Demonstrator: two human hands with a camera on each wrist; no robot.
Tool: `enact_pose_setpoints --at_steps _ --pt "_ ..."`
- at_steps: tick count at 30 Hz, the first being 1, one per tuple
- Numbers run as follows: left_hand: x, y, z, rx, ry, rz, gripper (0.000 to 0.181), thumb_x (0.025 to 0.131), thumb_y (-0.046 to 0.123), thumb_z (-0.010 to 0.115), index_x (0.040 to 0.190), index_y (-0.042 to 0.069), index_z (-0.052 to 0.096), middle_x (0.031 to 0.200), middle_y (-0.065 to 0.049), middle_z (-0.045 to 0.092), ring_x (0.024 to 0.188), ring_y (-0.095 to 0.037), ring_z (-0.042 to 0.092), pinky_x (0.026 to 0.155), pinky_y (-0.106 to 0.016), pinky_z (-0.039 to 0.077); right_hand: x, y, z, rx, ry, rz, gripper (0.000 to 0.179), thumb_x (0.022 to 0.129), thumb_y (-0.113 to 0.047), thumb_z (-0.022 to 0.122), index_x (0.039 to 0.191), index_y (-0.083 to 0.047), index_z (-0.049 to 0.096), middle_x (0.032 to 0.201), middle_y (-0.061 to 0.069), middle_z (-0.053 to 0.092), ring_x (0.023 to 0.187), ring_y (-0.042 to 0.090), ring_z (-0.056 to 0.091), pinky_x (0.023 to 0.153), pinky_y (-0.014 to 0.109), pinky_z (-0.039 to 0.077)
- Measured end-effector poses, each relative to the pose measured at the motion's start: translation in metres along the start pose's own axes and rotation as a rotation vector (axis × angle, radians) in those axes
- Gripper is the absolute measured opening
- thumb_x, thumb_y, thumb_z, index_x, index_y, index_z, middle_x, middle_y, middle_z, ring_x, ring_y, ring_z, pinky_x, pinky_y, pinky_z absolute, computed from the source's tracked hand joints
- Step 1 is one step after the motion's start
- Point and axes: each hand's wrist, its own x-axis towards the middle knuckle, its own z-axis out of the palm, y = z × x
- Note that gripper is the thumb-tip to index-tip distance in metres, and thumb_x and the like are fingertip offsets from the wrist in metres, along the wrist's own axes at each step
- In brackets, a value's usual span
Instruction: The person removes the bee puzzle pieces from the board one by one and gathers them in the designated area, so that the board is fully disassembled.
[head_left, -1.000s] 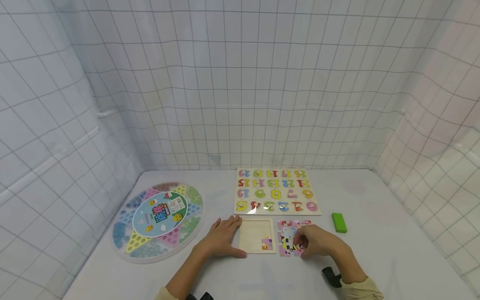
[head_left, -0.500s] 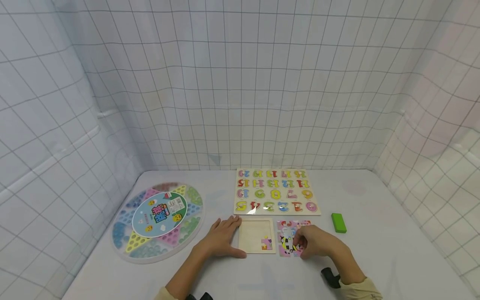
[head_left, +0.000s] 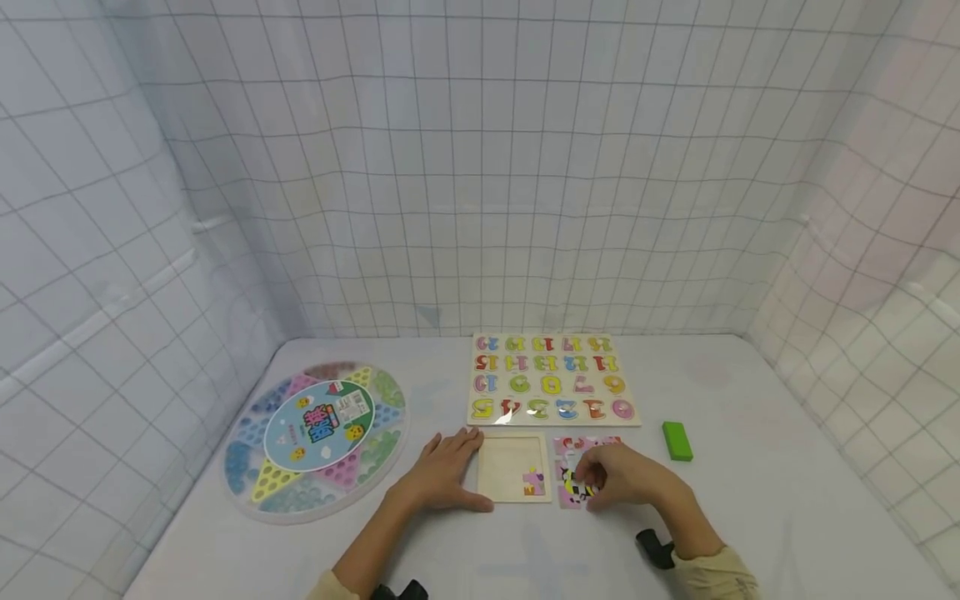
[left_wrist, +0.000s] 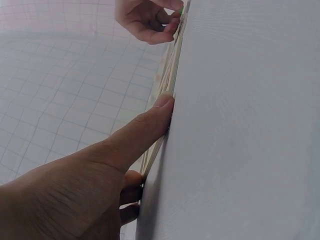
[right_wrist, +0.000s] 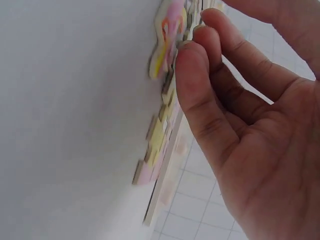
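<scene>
My left hand (head_left: pixel 442 475) lies with spread fingers along the left side of a square wooden puzzle tray (head_left: pixel 506 462). In the left wrist view its thumb (left_wrist: pixel 157 112) touches the tray's near edge. One pink-and-purple jigsaw piece (head_left: pixel 533 482) sits in the tray's near right corner. To the right, several joined jigsaw pieces (head_left: pixel 566 450) with a yellow-and-black picture lie on the table, partly hidden by my right hand (head_left: pixel 626 473). That hand pinches a pink and yellow jigsaw piece (right_wrist: pixel 167 37) between thumb and fingertips, tilted up in the right wrist view.
A wooden number puzzle board (head_left: pixel 555 383) lies behind the tray. At far left is a round Chinese checkers board (head_left: pixel 318 429) in packaging. A green block (head_left: pixel 677 441) lies right of the right hand. Grid-patterned curtains (head_left: pixel 480 192) surround the white table (head_left: pixel 750 517).
My right hand has shifted slightly left over the jigsaw pieces, tilting a piece up from among them. The left hand stays at the tray.
</scene>
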Motion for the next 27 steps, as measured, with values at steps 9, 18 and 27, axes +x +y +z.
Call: enact_pose_setpoints --at_steps 9,18,27 --pt "0.002 -0.001 0.0 0.022 -0.006 -0.007 0.11 0.067 0.064 0.078 0.151 0.007 0.035 0.159 -0.01 0.033 0.149 -0.03 0.027 0.121 -0.058 0.015 0.026 -0.018 0.003 -0.036 0.008 -0.083 0.026 0.071 -0.012 0.084 0.093 -0.011 0.07 0.079 -0.002 0.062 0.071 0.009 0.054 0.061 0.02 0.048" --pt "-0.001 0.0 0.002 0.012 -0.012 -0.007 0.11 0.067 0.065 0.077 0.15 0.007 0.035 0.158 -0.011 0.034 0.148 -0.031 0.028 0.121 -0.058 0.016 0.049 -0.037 0.018 -0.076 -0.001 -0.056 0.026 0.068 -0.015 0.087 0.087 -0.013 0.069 0.078 -0.002 0.062 0.071 0.009 0.052 0.063 0.022 0.046" --pt "-0.001 0.002 -0.001 0.015 -0.005 0.002 0.11 0.068 0.065 0.077 0.15 0.006 0.035 0.158 -0.012 0.034 0.148 -0.031 0.029 0.121 -0.058 0.017 0.051 -0.045 0.02 -0.122 -0.004 -0.01 0.023 0.068 -0.013 0.086 0.082 -0.013 0.068 0.078 -0.002 0.061 0.071 0.011 0.051 0.063 0.025 0.044"
